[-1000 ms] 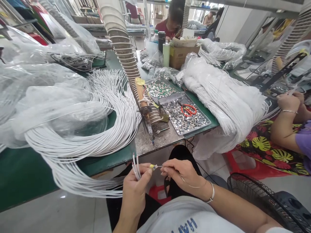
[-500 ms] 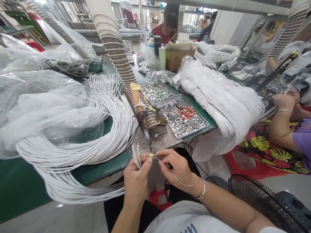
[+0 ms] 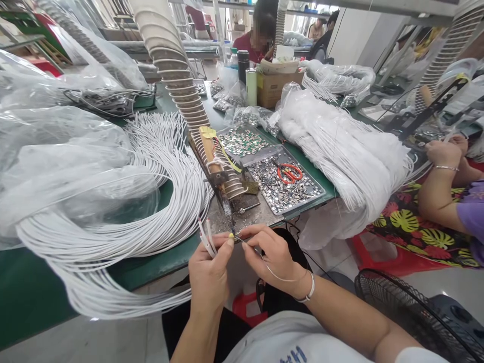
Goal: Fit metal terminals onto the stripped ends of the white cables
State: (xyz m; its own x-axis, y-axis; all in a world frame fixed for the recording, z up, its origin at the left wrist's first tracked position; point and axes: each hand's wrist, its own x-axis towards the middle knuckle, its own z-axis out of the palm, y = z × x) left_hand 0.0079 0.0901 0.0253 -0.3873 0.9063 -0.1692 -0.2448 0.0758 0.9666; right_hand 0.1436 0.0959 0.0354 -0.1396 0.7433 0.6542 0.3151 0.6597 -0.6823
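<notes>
My left hand [image 3: 209, 272] is closed around several white cables [image 3: 206, 238], whose stripped ends with reddish tips stick up past the fingers. A small yellow piece [image 3: 231, 235] shows at its thumb and fingertip. My right hand [image 3: 274, 259] pinches a thin solder wire [image 3: 279, 278], which trails back over the wrist. Its fingertips also meet near a small metal part at the yellow piece, too small to make out. Between the two hands, the dark tip of a clamped soldering iron [image 3: 229, 214] points down, close to or touching the work.
White cable bundles [image 3: 177, 217] curve along the left of the green bench [image 3: 45, 287]. Beyond the iron, a tray [image 3: 282, 209] holds small metal connectors and red-handled scissors [image 3: 289, 174]. A ribbed hose [image 3: 177, 85] stands above. At right are bagged cables [image 3: 340, 146], a co-worker's arm [image 3: 434, 186] and a fan [image 3: 393, 302].
Both hands have shifted slightly left and up, bringing the yellow piece and the solder wire closer to the iron's tip. The view has moved a little too.
</notes>
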